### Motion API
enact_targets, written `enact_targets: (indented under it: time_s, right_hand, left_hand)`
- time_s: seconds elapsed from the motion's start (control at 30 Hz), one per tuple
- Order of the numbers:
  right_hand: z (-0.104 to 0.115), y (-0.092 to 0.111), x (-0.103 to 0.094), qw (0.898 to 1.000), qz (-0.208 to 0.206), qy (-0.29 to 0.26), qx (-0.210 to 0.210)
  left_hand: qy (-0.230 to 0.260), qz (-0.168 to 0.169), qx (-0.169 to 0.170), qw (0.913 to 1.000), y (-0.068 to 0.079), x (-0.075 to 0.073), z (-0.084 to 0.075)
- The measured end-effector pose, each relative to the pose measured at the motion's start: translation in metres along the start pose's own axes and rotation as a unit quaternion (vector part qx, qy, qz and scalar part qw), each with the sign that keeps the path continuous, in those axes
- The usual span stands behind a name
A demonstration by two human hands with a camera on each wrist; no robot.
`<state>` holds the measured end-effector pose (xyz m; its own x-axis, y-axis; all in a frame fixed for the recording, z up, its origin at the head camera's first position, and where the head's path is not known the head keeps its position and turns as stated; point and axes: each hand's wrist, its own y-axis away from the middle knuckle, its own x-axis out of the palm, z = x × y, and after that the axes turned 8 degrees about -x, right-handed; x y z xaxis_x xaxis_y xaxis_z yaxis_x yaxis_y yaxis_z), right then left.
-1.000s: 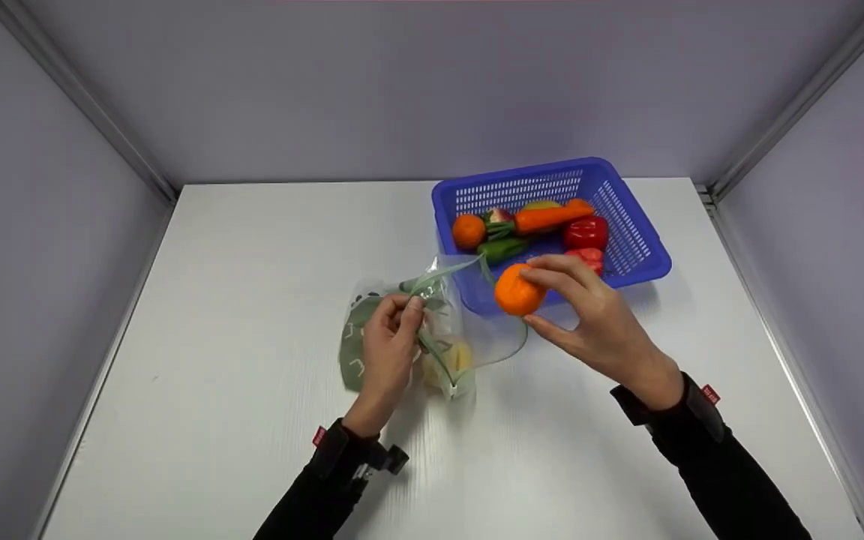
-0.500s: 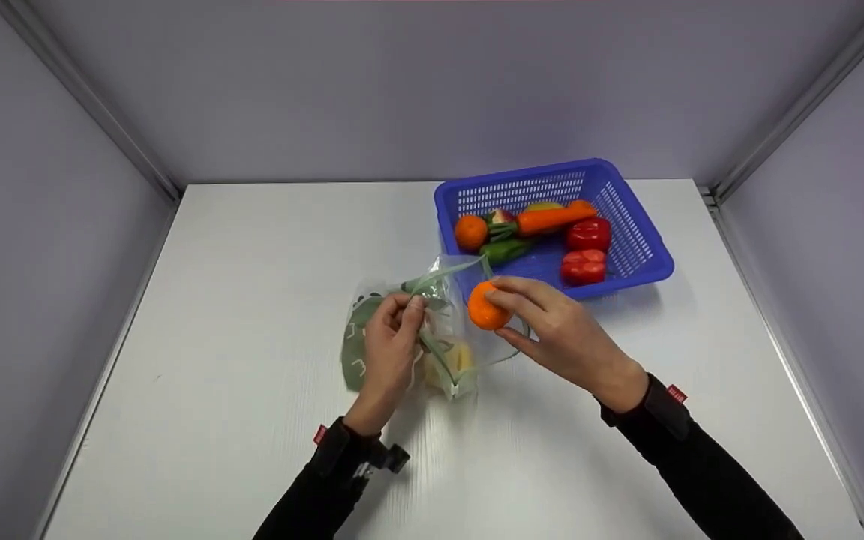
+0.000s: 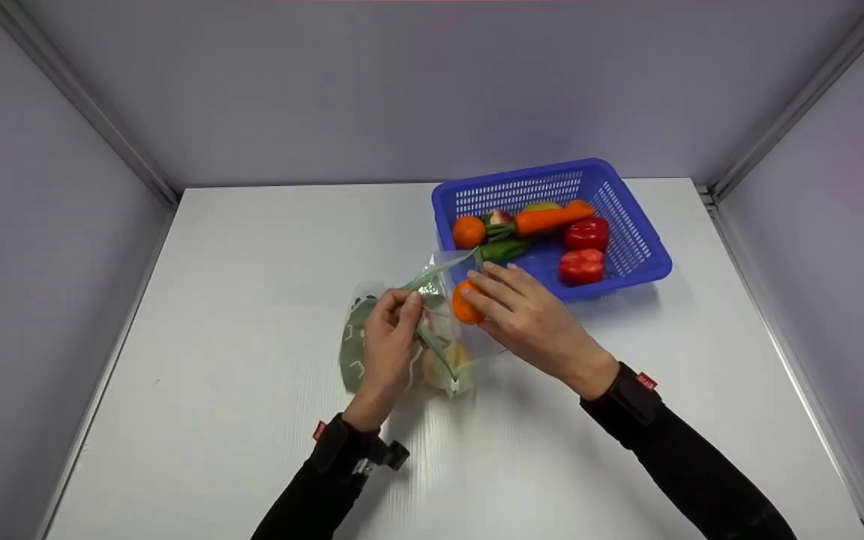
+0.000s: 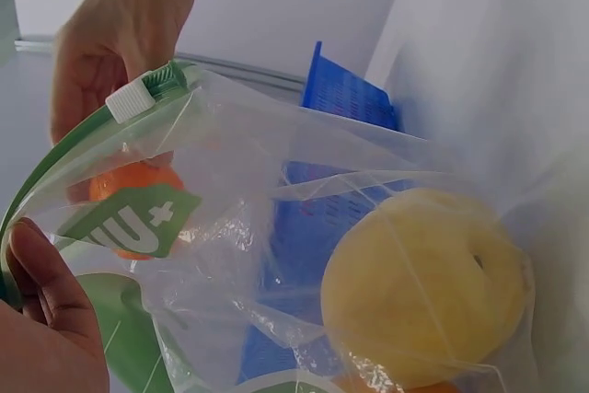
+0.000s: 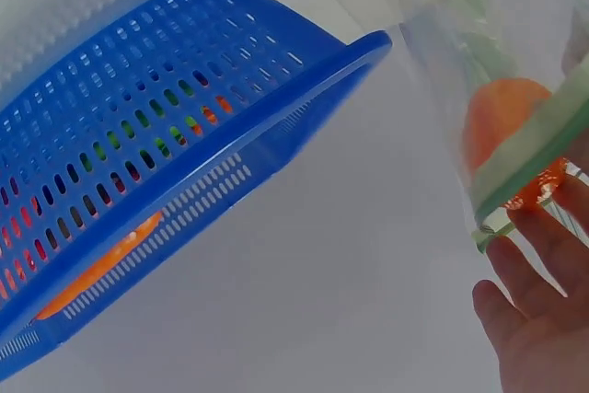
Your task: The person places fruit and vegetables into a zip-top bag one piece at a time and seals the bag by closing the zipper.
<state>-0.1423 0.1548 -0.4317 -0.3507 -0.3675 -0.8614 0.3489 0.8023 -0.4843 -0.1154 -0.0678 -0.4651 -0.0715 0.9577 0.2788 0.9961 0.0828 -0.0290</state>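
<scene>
The left hand [image 3: 388, 337] pinches the clear bag [image 3: 436, 345] by its rim, seemingly to keep its mouth parted, while the right hand [image 3: 533, 322] grips the orange [image 3: 466, 304] in that mouth, at the left hand's two o'clock. The bag contains a yellow fruit [image 4: 419, 287]; the blue basket [image 3: 514, 173], at the bag's two o'clock, holds a second orange [image 3: 469, 232] at nine, a carrot [image 3: 548, 220] near centre and red peppers [image 3: 586, 234] from three to five.

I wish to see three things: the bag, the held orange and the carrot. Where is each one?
Bag [image 4: 235, 227], left wrist view, on its clear film.
Held orange [image 3: 464, 308], head view, on its uncovered side.
Carrot [image 3: 549, 220], head view, on its orange middle.
</scene>
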Motion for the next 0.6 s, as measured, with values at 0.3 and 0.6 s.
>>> enact_targets:
  time_s: [0.3,0.6]
  right_hand:
    - [0.001,0.015,-0.001,0.997,-0.032,-0.070,0.008]
    - [-0.025,0.044,-0.018,0.989,-0.077,-0.096,0.087]
  left_hand:
    - [-0.009,-0.015,-0.018,0.9997,-0.001,-0.002,0.001]
    - [-0.012,-0.029,-0.028,0.9991,-0.001,-0.004,0.002]
